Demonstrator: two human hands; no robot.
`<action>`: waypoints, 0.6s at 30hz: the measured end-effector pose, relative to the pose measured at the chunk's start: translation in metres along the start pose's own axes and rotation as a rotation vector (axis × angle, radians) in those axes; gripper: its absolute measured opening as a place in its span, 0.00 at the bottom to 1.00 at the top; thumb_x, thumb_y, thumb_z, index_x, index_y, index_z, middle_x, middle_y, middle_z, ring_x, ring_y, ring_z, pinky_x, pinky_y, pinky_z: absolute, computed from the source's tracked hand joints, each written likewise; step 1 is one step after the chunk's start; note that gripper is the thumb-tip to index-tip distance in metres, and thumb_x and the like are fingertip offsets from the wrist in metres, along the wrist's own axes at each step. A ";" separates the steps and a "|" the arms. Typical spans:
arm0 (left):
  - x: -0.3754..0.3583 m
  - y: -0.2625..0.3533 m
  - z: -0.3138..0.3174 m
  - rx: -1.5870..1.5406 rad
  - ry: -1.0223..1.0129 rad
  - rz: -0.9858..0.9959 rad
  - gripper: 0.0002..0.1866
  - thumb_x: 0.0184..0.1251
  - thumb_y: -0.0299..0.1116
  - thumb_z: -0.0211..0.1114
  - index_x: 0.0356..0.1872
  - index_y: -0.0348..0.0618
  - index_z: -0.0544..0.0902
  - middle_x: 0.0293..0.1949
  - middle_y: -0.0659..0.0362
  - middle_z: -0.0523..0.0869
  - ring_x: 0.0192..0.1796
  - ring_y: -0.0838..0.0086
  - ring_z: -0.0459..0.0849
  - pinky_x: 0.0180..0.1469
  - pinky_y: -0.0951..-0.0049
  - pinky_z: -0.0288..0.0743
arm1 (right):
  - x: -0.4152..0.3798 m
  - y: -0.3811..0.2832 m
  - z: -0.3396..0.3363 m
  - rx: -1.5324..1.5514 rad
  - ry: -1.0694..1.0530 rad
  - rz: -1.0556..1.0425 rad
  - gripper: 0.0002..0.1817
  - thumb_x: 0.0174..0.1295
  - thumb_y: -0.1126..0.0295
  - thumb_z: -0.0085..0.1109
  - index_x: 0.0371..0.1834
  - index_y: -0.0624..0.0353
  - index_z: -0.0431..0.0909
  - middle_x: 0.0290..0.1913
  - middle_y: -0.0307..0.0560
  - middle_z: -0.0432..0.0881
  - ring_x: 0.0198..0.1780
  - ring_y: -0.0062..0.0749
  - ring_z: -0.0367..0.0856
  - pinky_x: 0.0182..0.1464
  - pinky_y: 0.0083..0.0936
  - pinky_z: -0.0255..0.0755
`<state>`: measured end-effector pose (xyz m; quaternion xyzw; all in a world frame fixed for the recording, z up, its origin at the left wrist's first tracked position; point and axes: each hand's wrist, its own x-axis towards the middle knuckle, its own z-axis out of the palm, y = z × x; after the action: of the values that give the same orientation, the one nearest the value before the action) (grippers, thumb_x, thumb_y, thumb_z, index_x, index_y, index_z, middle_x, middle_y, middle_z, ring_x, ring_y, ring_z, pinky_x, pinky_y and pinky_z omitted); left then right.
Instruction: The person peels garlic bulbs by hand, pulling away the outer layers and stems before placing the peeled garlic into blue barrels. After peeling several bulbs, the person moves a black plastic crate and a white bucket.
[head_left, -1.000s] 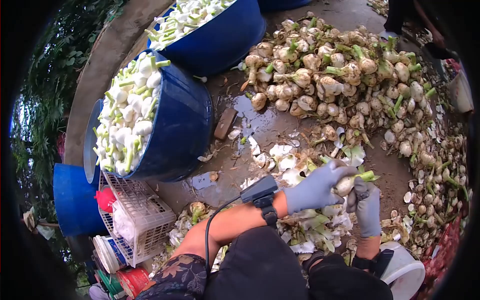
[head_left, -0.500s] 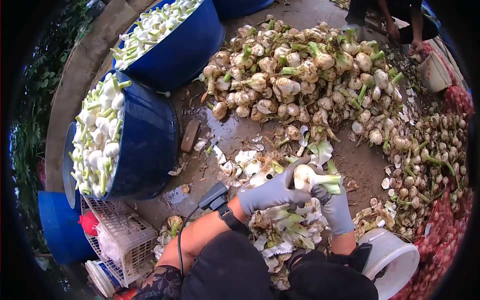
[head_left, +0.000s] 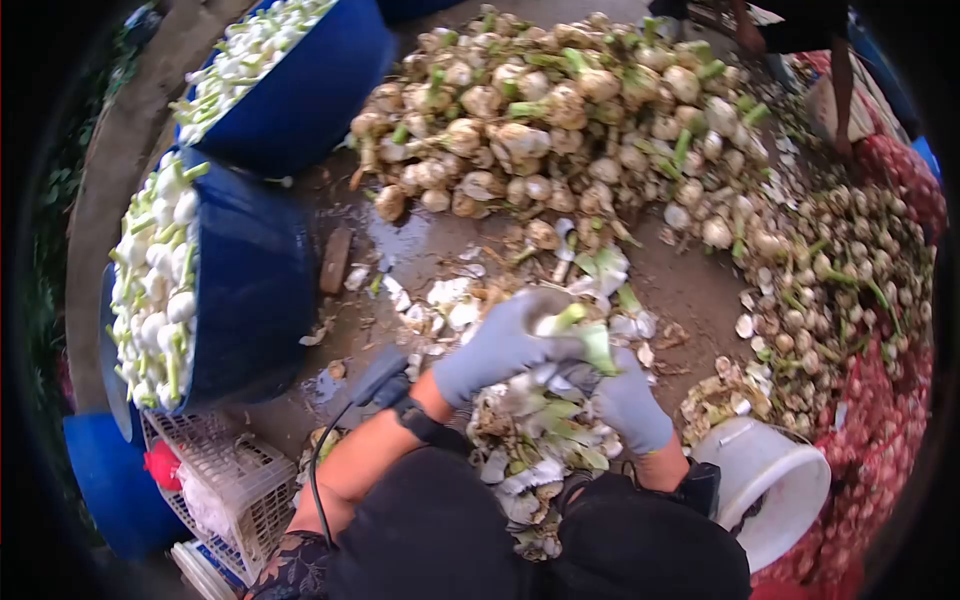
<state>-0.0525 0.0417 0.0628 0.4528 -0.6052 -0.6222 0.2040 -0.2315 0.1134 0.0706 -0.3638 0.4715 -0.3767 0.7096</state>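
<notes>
Though smeared by motion, easy enough to find: a garlic bulb [head_left: 548, 326], held out in front of the knees [head_left: 650, 535] and above a heap of peelings [head_left: 540, 445]. Wrapped by the bent fingers of the gloved left hand [head_left: 500, 345], so partly hidden, with a green stem [head_left: 570, 316] showing past the knuckles. Just beside and below, the gloved right hand [head_left: 628, 395], close to a pale leaf strip [head_left: 599, 350] hanging by the stem; cannot tell through the blur whether pinching that strip or only brushing it. Likely to handle as light, firm and compact, but apt to bruise if squeezed hard. Probably slick where bare and damp, rougher where coated in dirty skin like the pile of brown bulbs [head_left: 540, 130] ahead. Best taken by the round body, palm behind and fingers about the widest part, leaving the stem free. Better not hung from the leaf strip: seemingly limp and ready to tear. Off to the left, a blue tub [head_left: 250, 290] heaped with white bulbs [head_left: 155, 290]; near the right knee, a tilted white bucket [head_left: 735, 465].
</notes>
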 end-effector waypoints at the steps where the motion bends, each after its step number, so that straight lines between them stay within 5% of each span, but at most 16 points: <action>1: 0.001 -0.002 -0.002 -0.260 -0.036 -0.140 0.30 0.56 0.47 0.76 0.54 0.37 0.79 0.52 0.51 0.82 0.50 0.67 0.84 0.52 0.71 0.80 | -0.001 -0.003 0.001 -0.090 0.085 0.005 0.10 0.68 0.71 0.58 0.49 0.61 0.83 0.41 0.42 0.86 0.42 0.25 0.83 0.45 0.23 0.75; 3: -0.003 -0.003 -0.001 -0.634 0.065 -0.246 0.25 0.61 0.46 0.74 0.51 0.39 0.80 0.51 0.52 0.83 0.45 0.73 0.85 0.45 0.77 0.81 | 0.009 -0.012 -0.016 -0.598 0.157 0.038 0.12 0.65 0.63 0.61 0.44 0.59 0.84 0.40 0.51 0.87 0.40 0.36 0.86 0.43 0.30 0.77; 4: -0.003 -0.007 -0.005 -0.785 0.049 -0.233 0.22 0.70 0.50 0.65 0.47 0.39 0.79 0.53 0.50 0.83 0.47 0.73 0.85 0.50 0.75 0.81 | 0.012 -0.013 -0.024 -0.599 0.161 0.039 0.12 0.65 0.63 0.61 0.44 0.59 0.84 0.40 0.51 0.87 0.40 0.36 0.86 0.43 0.30 0.77; 6: -0.004 -0.003 -0.007 -0.781 -0.023 -0.144 0.22 0.72 0.52 0.60 0.46 0.39 0.79 0.53 0.50 0.83 0.48 0.72 0.84 0.53 0.73 0.80 | 0.016 -0.015 -0.037 -1.146 0.364 0.001 0.16 0.62 0.57 0.62 0.43 0.57 0.84 0.38 0.57 0.86 0.40 0.48 0.86 0.41 0.38 0.78; 9: 0.004 -0.011 -0.012 -0.722 -0.096 0.026 0.26 0.78 0.54 0.49 0.49 0.37 0.79 0.54 0.49 0.83 0.53 0.67 0.83 0.62 0.67 0.77 | 0.021 -0.033 -0.046 -1.496 0.242 0.053 0.13 0.58 0.61 0.64 0.40 0.58 0.84 0.37 0.60 0.84 0.40 0.54 0.83 0.41 0.37 0.77; 10: 0.007 -0.011 -0.014 -0.970 -0.059 0.021 0.25 0.78 0.52 0.49 0.53 0.37 0.78 0.56 0.49 0.82 0.56 0.65 0.82 0.63 0.65 0.77 | 0.020 -0.041 -0.052 -1.506 0.236 0.051 0.13 0.58 0.61 0.64 0.40 0.58 0.84 0.37 0.60 0.84 0.40 0.54 0.83 0.41 0.37 0.77; 12: 0.018 -0.009 -0.027 -1.366 0.074 0.032 0.25 0.79 0.48 0.49 0.62 0.36 0.73 0.61 0.51 0.79 0.64 0.61 0.78 0.67 0.59 0.73 | 0.026 -0.057 -0.063 -1.599 -0.131 0.426 0.10 0.57 0.64 0.61 0.37 0.58 0.85 0.35 0.57 0.85 0.37 0.48 0.85 0.41 0.36 0.78; 13: 0.021 -0.012 -0.030 -1.153 0.164 0.146 0.25 0.79 0.46 0.50 0.63 0.36 0.72 0.63 0.52 0.77 0.65 0.59 0.77 0.69 0.56 0.69 | 0.022 -0.056 -0.059 -1.371 -0.344 0.372 0.09 0.56 0.66 0.60 0.36 0.58 0.85 0.35 0.57 0.86 0.37 0.46 0.85 0.41 0.35 0.78; 15: 0.031 -0.039 -0.040 -1.512 0.185 0.057 0.24 0.79 0.45 0.50 0.64 0.36 0.71 0.63 0.51 0.77 0.65 0.57 0.76 0.71 0.55 0.67 | 0.016 -0.067 -0.032 -1.045 -0.812 0.434 0.10 0.55 0.68 0.60 0.38 0.59 0.85 0.36 0.55 0.86 0.37 0.43 0.85 0.42 0.33 0.78; 16: 0.037 -0.047 -0.047 -1.522 0.221 0.088 0.24 0.79 0.45 0.50 0.64 0.36 0.71 0.63 0.51 0.77 0.65 0.56 0.76 0.71 0.54 0.67 | 0.011 -0.062 -0.024 -0.859 -0.934 0.229 0.12 0.56 0.67 0.60 0.40 0.60 0.84 0.36 0.57 0.85 0.39 0.44 0.85 0.44 0.35 0.77; 18: 0.043 -0.054 -0.062 -1.484 0.401 0.114 0.24 0.79 0.47 0.49 0.61 0.35 0.73 0.58 0.52 0.80 0.58 0.59 0.80 0.65 0.60 0.74 | 0.014 -0.073 -0.011 -0.865 -0.916 0.284 0.12 0.57 0.64 0.61 0.37 0.61 0.83 0.35 0.57 0.84 0.38 0.50 0.83 0.44 0.39 0.76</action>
<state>-0.0076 -0.0181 0.0072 0.2698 -0.0032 -0.7597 0.5917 -0.2519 0.0666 0.1260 -0.6750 0.2735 0.1383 0.6712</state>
